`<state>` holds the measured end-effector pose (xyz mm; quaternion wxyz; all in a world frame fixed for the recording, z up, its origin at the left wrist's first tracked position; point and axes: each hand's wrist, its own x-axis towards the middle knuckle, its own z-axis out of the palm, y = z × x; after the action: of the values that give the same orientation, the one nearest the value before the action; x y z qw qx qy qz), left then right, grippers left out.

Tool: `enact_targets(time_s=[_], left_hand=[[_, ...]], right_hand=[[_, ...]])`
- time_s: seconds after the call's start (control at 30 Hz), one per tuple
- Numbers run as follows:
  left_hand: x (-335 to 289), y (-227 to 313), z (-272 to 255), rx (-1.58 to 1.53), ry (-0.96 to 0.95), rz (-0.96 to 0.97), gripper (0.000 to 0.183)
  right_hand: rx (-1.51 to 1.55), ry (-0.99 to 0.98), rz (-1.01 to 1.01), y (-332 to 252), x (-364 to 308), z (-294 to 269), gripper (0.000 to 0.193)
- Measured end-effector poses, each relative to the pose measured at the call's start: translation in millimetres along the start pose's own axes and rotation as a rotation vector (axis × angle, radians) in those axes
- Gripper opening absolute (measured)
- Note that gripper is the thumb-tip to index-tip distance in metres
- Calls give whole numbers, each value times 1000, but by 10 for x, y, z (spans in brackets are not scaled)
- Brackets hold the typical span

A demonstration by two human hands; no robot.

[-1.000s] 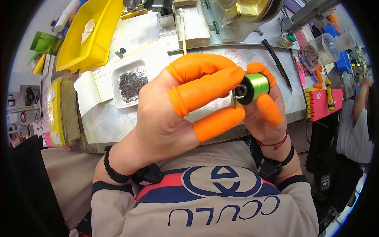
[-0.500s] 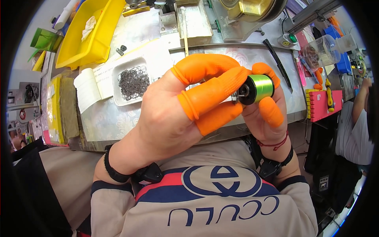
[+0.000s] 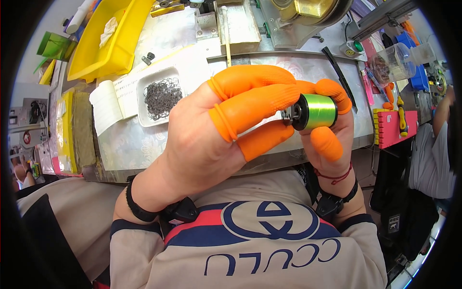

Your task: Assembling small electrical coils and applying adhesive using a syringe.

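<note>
A small green cylinder with a black end (image 3: 315, 111) is held up close in front of me. My right hand (image 3: 332, 132), with orange finger cots, grips it from the right and below. My left hand (image 3: 216, 139), also in orange finger cots, pinches the black end from the left, its fingertips against a small metal part there. Both wrists carry black bands. The far side of the cylinder is hidden behind my fingers.
A metal workbench (image 3: 144, 139) lies beyond my hands. On it stand a white tray of small dark parts (image 3: 161, 96), a yellow bin (image 3: 108, 41), a red block (image 3: 392, 127) and a clear cup (image 3: 392, 62). Another person's arm (image 3: 442, 115) is at far right.
My left fingers have shifted slightly on the cylinder's black end and both hands have risen a little in view. The cylinder stays held between them.
</note>
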<state>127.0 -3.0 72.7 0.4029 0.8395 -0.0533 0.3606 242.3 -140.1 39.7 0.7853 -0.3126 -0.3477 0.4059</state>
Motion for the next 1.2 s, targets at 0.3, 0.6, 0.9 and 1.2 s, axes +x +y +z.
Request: enact_targets(time_s=[0.3,0.6,0.9,1.2], left_hand=[[-3,22,1,4,-10,-3,49],[4,25,-3,-25,-10,-2,49],[-8,-11,7,-107,-17,-60,49],[8,-32,9,-56,2,-28,47]], right_hand=[[-53,-52,-87,16,27,-11,51],[-122,-57,-146,7,31,11,50],[-108,-73,-141,10,31,6,51],[-40,-114,-134,41,29,1,45]])
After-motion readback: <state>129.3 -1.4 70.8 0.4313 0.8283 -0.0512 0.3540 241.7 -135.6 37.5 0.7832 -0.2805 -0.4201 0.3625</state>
